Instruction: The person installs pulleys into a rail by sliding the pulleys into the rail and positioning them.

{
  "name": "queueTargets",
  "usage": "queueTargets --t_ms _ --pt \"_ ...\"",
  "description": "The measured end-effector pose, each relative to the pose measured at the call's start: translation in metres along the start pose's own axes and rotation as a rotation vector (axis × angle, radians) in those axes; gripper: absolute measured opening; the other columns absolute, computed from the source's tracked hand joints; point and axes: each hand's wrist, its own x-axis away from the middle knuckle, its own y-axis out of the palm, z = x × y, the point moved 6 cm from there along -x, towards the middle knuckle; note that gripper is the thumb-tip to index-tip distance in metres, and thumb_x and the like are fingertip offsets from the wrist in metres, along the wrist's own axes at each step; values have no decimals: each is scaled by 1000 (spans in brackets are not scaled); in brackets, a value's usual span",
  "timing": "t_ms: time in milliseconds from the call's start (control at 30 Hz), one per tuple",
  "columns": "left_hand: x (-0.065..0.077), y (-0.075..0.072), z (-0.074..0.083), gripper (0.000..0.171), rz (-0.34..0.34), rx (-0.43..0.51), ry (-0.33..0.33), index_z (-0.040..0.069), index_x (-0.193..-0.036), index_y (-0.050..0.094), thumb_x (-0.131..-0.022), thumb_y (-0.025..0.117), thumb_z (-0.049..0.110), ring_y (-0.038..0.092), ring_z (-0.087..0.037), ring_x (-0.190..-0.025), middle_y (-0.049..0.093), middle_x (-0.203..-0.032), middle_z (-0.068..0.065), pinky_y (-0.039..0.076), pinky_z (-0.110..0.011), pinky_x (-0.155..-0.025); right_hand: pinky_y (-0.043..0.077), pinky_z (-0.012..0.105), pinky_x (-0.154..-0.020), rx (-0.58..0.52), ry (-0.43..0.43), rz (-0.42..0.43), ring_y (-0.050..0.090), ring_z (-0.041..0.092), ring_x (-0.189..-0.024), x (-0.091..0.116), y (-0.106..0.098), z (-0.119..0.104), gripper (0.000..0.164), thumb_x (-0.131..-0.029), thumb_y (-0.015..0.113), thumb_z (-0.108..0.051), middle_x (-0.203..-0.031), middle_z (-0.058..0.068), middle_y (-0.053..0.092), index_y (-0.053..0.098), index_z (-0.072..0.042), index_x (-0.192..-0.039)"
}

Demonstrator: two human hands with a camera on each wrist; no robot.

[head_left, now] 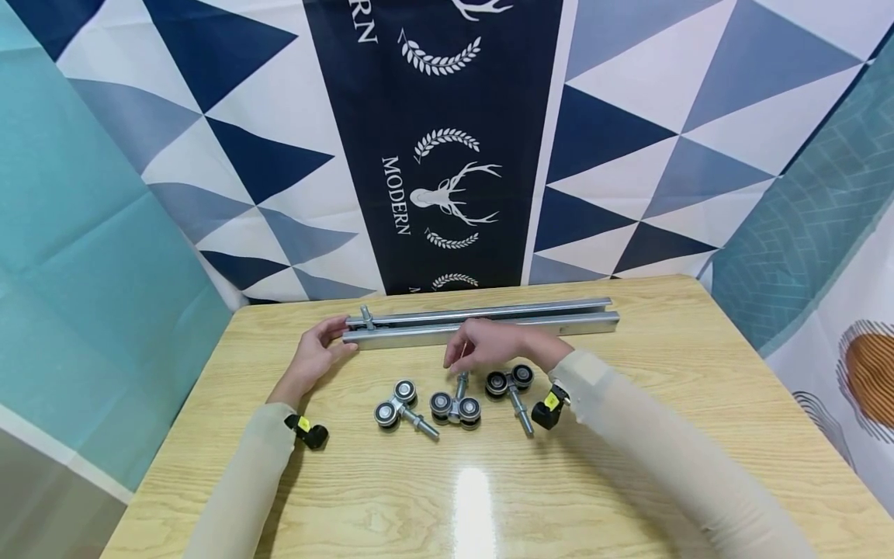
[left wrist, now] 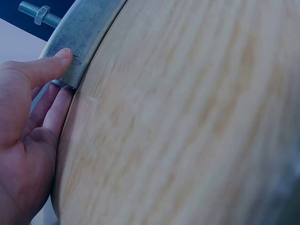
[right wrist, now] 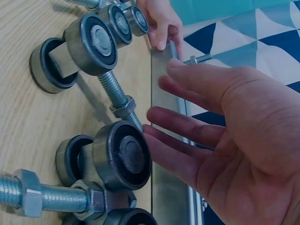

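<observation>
A steel channel rail (head_left: pixel 482 322) lies along the far part of the wooden table. At its left end my left hand (head_left: pixel 317 357) grips it, the thumb on the side face and the fingers around the end. Close to that hand, a threaded bolt (head_left: pixel 366 317) with a nut stands up from the rail's slot. My right hand (head_left: pixel 485 345) hovers just in front of the rail, fingers loosely bent with nothing between them. Below its fingertips, the bolt of the middle roller hanger (head_left: pixel 455 408) points toward the rail.
A second roller hanger (head_left: pixel 405 407) lies to the left of the middle one, and a third (head_left: pixel 513 388) to the right, near my right wrist. Behind the table (head_left: pixel 363 497) hangs a patterned cloth (head_left: pixel 461 101) with triangles and a deer head.
</observation>
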Motion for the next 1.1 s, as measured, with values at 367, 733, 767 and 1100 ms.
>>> queueTargets --t_ms 367,733,767,1100 --pt "0 0 0 65 0 1 1 10 -148 47 -89 75 10 48 -29 -136 51 -149 -15 36 -46 -121 59 22 -78 13 4 -44 68 7 -83 -1 10 6 12 -90 71 -4 -95 9 79 77 -2 -100" --pt "0 2 2 66 -19 25 7 9 -150 44 -91 73 9 45 -30 -139 47 -152 -16 33 -46 -123 58 19 -69 66 52 -59 69 10 -77 -4 15 9 13 -85 72 3 -89 5 79 80 -6 -91" --pt "0 2 2 66 -20 28 9 9 -150 44 -91 73 9 45 -30 -139 47 -152 -16 33 -46 -123 58 19 -70 77 50 -59 68 8 -77 -5 15 10 14 -85 72 3 -89 4 79 80 -6 -91" --pt "-1 1 1 65 -5 8 24 8 -149 45 -90 74 9 48 -30 -136 50 -149 -17 36 -47 -121 60 21 -72 146 -14 -34 67 5 -78 -6 13 3 16 -83 72 3 -90 2 79 81 -9 -88"
